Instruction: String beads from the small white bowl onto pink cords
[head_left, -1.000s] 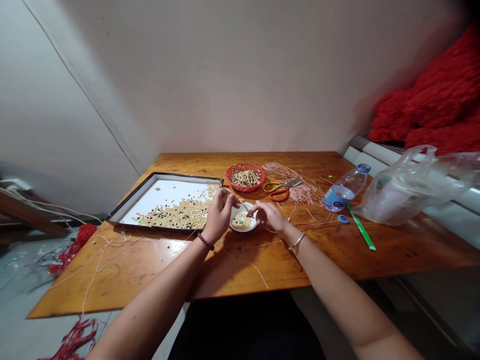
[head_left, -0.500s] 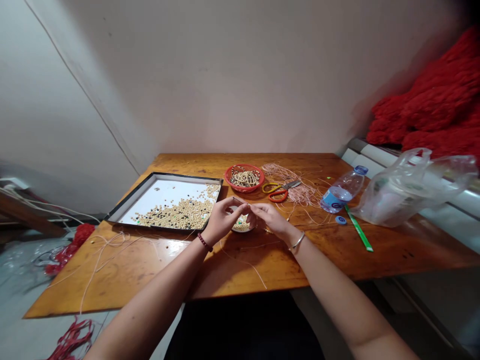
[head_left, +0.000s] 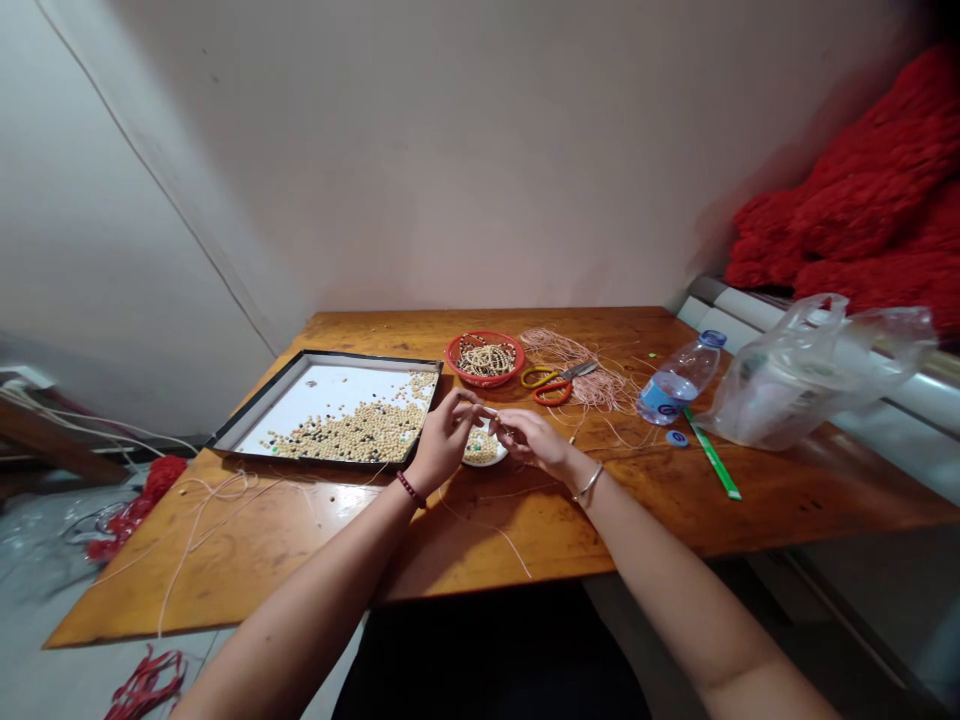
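Beads [head_left: 481, 448] are sitting in the white dish [head_left: 489, 462] below my left hand [head_left: 445, 440] and right hand [head_left: 529, 441]; my fingers are curling together, gripping I cannot tell what. More beads are spreading across the tray [head_left: 322, 354], while strands [head_left: 486, 358] are filling the red basket [head_left: 484, 381].

Pale round beads [head_left: 480, 447] heaped in a white dish [head_left: 491, 462]

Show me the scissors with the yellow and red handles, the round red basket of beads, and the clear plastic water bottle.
Scissors with yellow and red plastic handles [head_left: 553, 394]: head view, on the red handle loop.
Round red plastic basket [head_left: 486, 382]: head view, on its near rim.
Clear plastic water bottle [head_left: 679, 380]: head view, on its body.
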